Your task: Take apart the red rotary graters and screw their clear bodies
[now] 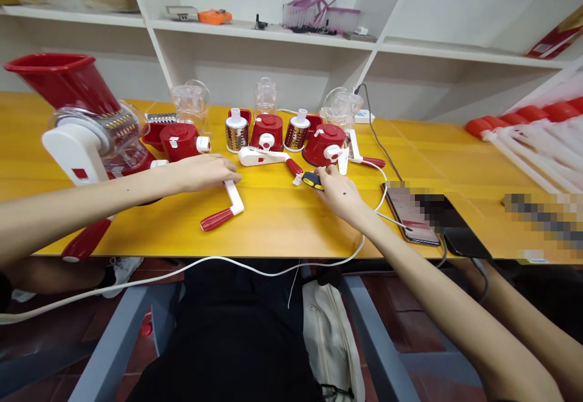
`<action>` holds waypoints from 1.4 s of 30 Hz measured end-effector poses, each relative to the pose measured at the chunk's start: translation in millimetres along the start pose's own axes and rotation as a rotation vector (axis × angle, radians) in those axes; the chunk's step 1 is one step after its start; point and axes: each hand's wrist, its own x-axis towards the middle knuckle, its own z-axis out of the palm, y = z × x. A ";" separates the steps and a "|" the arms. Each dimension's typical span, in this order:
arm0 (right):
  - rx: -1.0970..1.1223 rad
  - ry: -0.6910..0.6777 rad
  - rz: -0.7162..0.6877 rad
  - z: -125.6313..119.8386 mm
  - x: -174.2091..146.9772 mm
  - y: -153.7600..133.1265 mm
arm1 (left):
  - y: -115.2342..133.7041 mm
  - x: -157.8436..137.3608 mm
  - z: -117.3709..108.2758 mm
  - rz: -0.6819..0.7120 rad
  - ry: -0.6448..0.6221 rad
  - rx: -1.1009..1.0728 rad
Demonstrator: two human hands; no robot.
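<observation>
My left hand (210,170) has its fingers bent over the white end of a crank handle (234,198) with a red grip, and that end is hidden beneath them. In my right hand (339,190) is a yellow and dark grey utility knife (312,180), pointing left; its blade cannot be made out. Just past its front end lies a second crank handle (264,157), white with a red grip and a small white tag (297,179) at the grip's end. Behind my hands stand red grater bases (267,132) and metal grater drums (237,133).
An assembled red and white rotary grater (86,141) stands at the left. Clear plastic parts (265,95) line the back. A white cable (255,271) runs along the table's front edge. Phones (412,214) and a co-worker's arm (505,292) are at the right. White shelves (264,34) rise behind.
</observation>
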 end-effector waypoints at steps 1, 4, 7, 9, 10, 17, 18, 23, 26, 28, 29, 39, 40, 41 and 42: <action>-0.017 -0.005 0.005 -0.1 0.5 -0.9 | -1.5 2.1 2.0 0.021 -0.015 0.018; -0.057 -0.014 0.019 -1.3 2.0 -1.1 | -5.1 10.2 4.1 0.090 -0.079 0.084; -0.073 -0.015 0.023 -2.3 3.8 1.4 | -10.9 15.7 2.5 0.076 -0.086 0.138; -0.075 -0.012 0.020 -2.7 4.9 3.2 | -12.8 15.4 0.8 0.050 -0.079 0.166; -0.075 -0.012 0.018 -2.9 5.5 4.0 | -11.6 13.8 -0.2 0.035 -0.073 0.181; -0.069 -0.006 -0.025 1.2 11.8 9.5 | 47.5 -19.1 1.6 -0.313 -0.016 0.204; -0.069 -0.003 -0.032 2.5 12.7 10.9 | 56.2 -24.4 3.9 -0.345 -0.036 0.178; -0.072 -0.001 -0.091 5.3 14.2 19.2 | 69.5 -35.8 12.0 -0.398 -0.083 0.176; -0.082 -0.007 -0.138 3.9 13.2 21.5 | 64.4 -31.6 9.7 -0.415 -0.117 0.195; -0.089 -0.022 -0.166 2.7 12.1 20.6 | 61.1 -27.2 7.4 -0.424 -0.143 0.210; -0.092 -0.032 -0.177 2.2 11.4 19.5 | 59.5 -25.0 6.6 -0.427 -0.153 0.217; 0.039 -0.021 -0.206 -11.0 -6.3 2.3 | 25.7 -10.7 12.1 -0.432 -0.150 0.326; 0.078 -0.008 -0.212 -14.0 -7.7 -2.3 | 22.6 -9.6 12.8 -0.435 -0.148 0.329; 0.120 0.006 -0.218 -17.0 -8.6 -8.4 | 20.1 -8.2 13.2 -0.438 -0.148 0.330; 0.163 0.018 -0.227 -19.8 -8.9 -16.1 | 18.4 -6.6 13.3 -0.441 -0.148 0.330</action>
